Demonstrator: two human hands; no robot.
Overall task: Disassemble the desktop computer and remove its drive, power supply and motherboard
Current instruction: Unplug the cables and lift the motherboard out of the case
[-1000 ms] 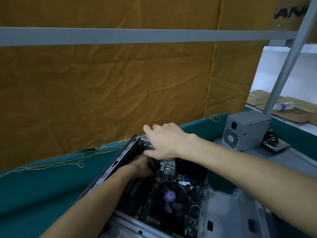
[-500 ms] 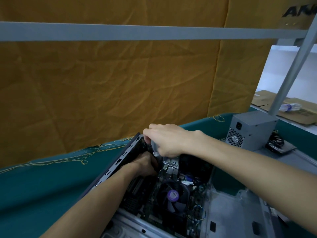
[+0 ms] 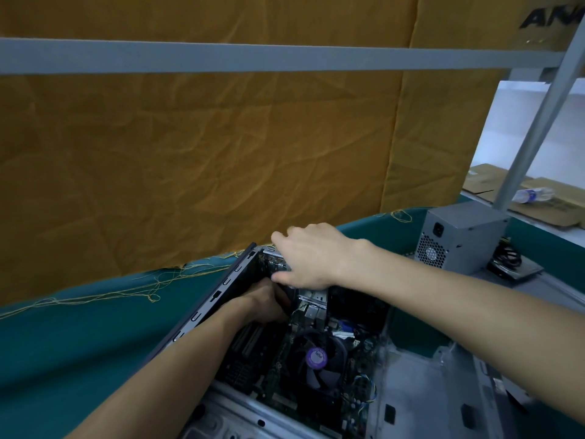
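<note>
Green tablecloth under open computer case, long axis receding away.

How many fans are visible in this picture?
2. One CPU cooler fan with a purple hub on the motherboard; one behind the power supply grille, right. Others may be hidden by the hands.

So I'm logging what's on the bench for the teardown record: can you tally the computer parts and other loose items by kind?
Open grey metal computer case: 1
Green motherboard with purple-hubbed fan, still inside the case: 1
Grey boxy power supply, out on the bench: 1
Flat dark drive with black cables: 1
Clear plastic bottle on cardboard: 1
Total: 5
</note>
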